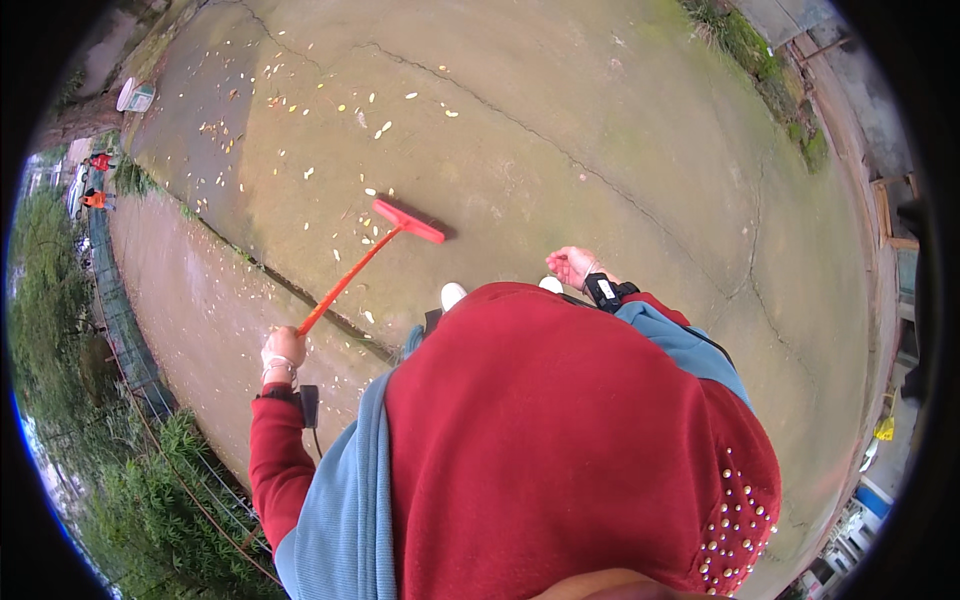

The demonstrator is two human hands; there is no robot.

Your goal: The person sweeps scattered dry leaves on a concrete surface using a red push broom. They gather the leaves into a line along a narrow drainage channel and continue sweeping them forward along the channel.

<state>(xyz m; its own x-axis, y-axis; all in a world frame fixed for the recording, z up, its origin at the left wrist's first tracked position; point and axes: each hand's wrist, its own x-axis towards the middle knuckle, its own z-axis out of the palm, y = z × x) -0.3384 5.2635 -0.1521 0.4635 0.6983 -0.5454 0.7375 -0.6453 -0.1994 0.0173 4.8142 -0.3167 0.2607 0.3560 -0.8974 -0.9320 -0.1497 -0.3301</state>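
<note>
My left hand (285, 347) grips the end of an orange handle (349, 280) on the left side of the view. That handle runs forward to the red crossbar head of a broom (409, 222), which is at the concrete ground (517, 180) ahead of my feet; its underside is hidden. Small pale and yellow leaves lie around and to the left of the head. My right hand (574, 265) hangs in front of my body with nothing in it, its fingers loosely bent. A black device is strapped at the right wrist. The tips of two white shoes (452, 295) show below me.
A white bucket (136, 96) stands at the upper left. Two people (97, 199) are far off on the left, near a green fence (124, 277). A raised edge or gap (277, 277) crosses the ground. Mossy growth (757, 67) borders the upper right; a yellow object (885, 428) is at far right.
</note>
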